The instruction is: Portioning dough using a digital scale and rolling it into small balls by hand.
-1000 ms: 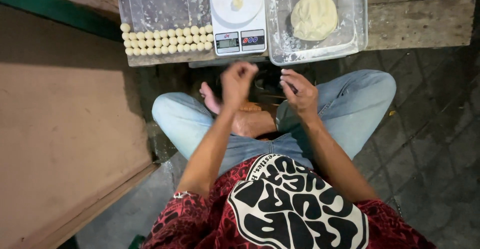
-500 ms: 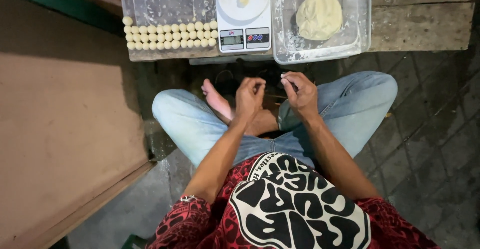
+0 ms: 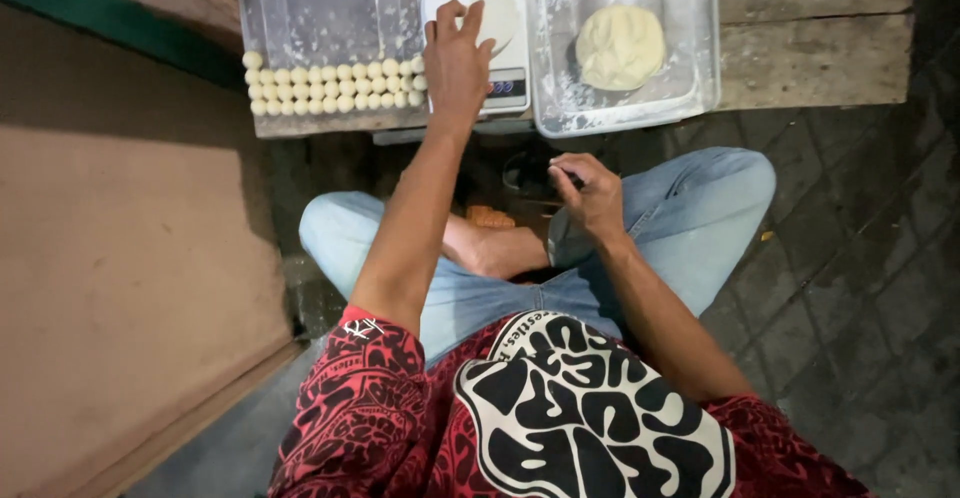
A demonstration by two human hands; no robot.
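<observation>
Upper centre of frame: clear plastic tub (image 3: 700, 78), floury inside, holding one round pale lump of dough (image 3: 620, 46). Upper left: second clear tray (image 3: 320, 8), mostly bare, with small dough balls (image 3: 335, 88) lined in three neat rows along its near edge. Between the two, a white kitchen scale (image 3: 500, 83), its round platter carrying a small pale piece of dough (image 3: 497, 16).

Left hand (image 3: 455, 63) stretched up over the scale, fingers loosely spread and curved, fingertips at the platter beside the small piece; whether it grips anything, cannot tell. Right hand (image 3: 592, 193) at mid-frame above the lap, fingers drawn in narrow, thumb and forefinger pinched together; what lies between them is too small to tell.

Person sits cross-legged, blue jeans, red patterned shirt. Containers rest on a wooden board (image 3: 810, 48), upper right.

Against half a second back: both hands were together over the lap; the left has since gone up to the scale, the right has stayed low.
</observation>
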